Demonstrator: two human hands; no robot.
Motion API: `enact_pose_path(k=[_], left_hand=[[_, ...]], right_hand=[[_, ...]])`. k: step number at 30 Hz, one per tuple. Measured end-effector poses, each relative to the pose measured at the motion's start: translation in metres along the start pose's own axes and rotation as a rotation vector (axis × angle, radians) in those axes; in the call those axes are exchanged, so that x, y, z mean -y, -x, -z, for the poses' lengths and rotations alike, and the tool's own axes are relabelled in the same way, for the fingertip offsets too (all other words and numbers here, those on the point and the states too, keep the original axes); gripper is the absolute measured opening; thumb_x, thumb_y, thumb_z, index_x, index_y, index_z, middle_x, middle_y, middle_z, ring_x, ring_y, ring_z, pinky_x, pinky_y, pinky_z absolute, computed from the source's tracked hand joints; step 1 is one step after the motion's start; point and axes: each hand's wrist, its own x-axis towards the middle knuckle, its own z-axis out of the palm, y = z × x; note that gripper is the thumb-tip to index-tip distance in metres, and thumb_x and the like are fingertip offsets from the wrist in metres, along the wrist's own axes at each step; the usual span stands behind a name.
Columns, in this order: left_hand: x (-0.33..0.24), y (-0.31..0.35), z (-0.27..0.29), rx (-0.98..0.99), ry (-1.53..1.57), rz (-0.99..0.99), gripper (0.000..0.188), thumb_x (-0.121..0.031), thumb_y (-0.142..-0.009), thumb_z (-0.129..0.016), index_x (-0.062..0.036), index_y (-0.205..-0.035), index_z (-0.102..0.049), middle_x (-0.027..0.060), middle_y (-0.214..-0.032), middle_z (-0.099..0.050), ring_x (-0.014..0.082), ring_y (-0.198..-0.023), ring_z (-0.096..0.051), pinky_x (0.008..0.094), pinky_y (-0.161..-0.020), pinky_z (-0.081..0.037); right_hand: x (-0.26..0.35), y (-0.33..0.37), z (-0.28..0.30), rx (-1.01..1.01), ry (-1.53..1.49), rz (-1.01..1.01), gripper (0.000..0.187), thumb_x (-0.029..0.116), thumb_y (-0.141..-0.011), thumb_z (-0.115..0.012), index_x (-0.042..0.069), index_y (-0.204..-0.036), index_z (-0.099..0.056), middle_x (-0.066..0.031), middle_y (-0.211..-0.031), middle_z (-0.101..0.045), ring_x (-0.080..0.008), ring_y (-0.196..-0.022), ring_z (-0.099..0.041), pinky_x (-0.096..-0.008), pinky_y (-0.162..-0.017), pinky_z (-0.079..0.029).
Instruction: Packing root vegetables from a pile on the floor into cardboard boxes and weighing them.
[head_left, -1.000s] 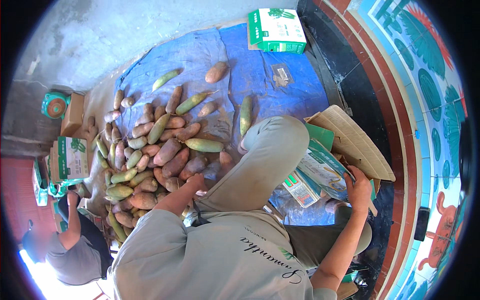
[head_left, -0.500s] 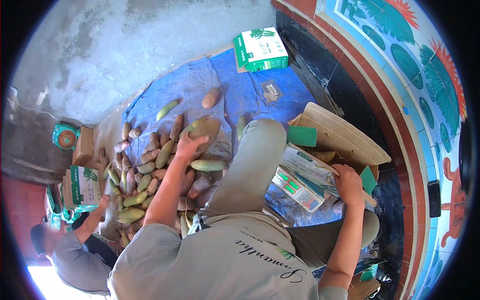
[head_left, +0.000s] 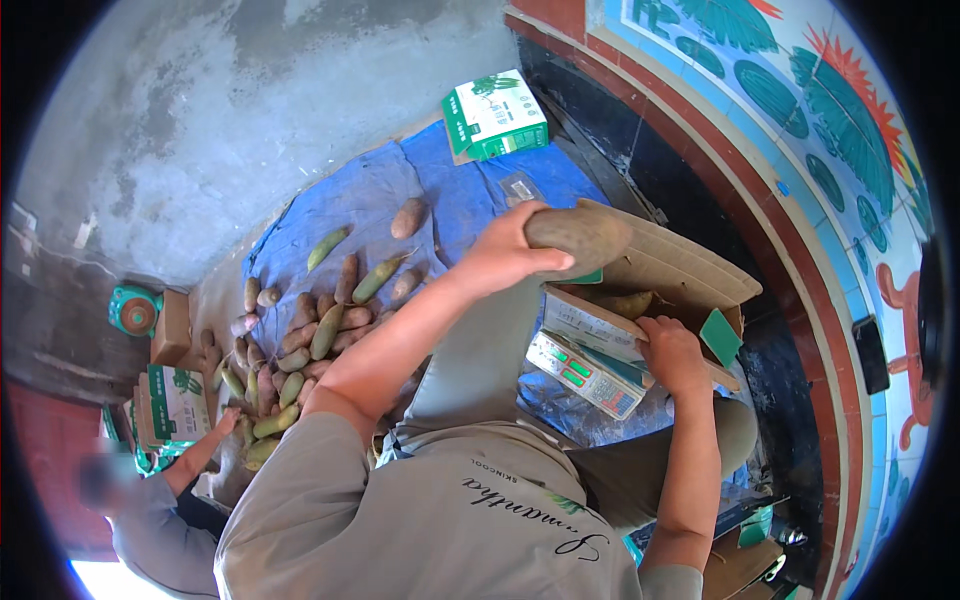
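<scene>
Blue plastic [head_left: 460, 200] covers the floor by a rough gray wall [head_left: 230, 130], with lots of long vegetables [head_left: 325, 332] heaped about. From far away, I see the left hand [head_left: 507, 250] wrapped around one fat brown vegetable [head_left: 590, 238], up off the floor near the open box [head_left: 595, 328]. The right hand [head_left: 677, 352] grips the box's edge, fingers curled over it. Just beside the box is a white scale [head_left: 590, 378] with green lights.

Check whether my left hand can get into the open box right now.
Probably yes: the box lies open, and your right hand only holds its near edge. Your left hand has a vegetable in it, though.
</scene>
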Motion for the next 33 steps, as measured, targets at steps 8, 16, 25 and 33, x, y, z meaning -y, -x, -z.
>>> enact_pose_path(k=[8, 16, 25, 33], left_hand=[[0.004, -0.030, -0.063, 0.117, -0.293, 0.030, 0.066, -0.028, -0.063, -0.077, 0.0004, -0.117, -0.051, 0.0162, -0.107, -0.059, 0.0257, -0.100, -0.057, 0.0341, -0.088, -0.044], [0.026, -0.051, -0.113, 0.399, -0.486, 0.123, 0.073, -0.036, -0.059, -0.078, 0.0020, -0.116, -0.052, 0.0204, -0.107, -0.060, 0.0300, -0.099, -0.059, 0.0345, -0.084, -0.046], [0.051, -0.065, -0.161, 0.417, -0.282, 0.129, 0.069, -0.031, -0.066, -0.075, 0.0019, -0.121, -0.050, 0.0227, -0.113, -0.058, 0.0315, -0.102, -0.058, 0.0359, -0.087, -0.045], [0.024, -0.029, -0.104, 0.249, -0.165, -0.248, 0.039, -0.016, -0.080, -0.063, -0.0051, -0.116, -0.055, 0.0146, -0.117, -0.057, 0.0267, -0.103, -0.058, 0.0337, -0.086, -0.047]], right_hand=[[0.010, 0.014, -0.002, 0.216, -0.026, -0.031, 0.054, 0.019, -0.074, -0.067, 0.006, -0.122, -0.047, -0.0139, -0.114, -0.052, -0.0320, -0.109, -0.049, -0.0407, -0.092, -0.040], [0.008, 0.016, -0.006, 0.148, 0.037, 0.020, 0.045, 0.020, -0.078, -0.061, 0.005, -0.118, -0.050, -0.0124, -0.104, -0.055, -0.0298, -0.102, -0.053, -0.0413, -0.087, -0.042], [0.007, 0.005, -0.002, 0.147, 0.014, -0.057, 0.036, 0.007, -0.079, -0.054, 0.009, -0.115, -0.055, -0.0143, -0.098, -0.060, -0.0310, -0.096, -0.058, -0.0411, -0.081, -0.047], [0.000, -0.003, -0.005, -0.041, 0.011, 0.046, 0.030, 0.004, -0.079, -0.048, 0.008, -0.107, -0.058, -0.0110, -0.087, -0.061, -0.0281, -0.084, -0.060, -0.0389, -0.073, -0.049]])
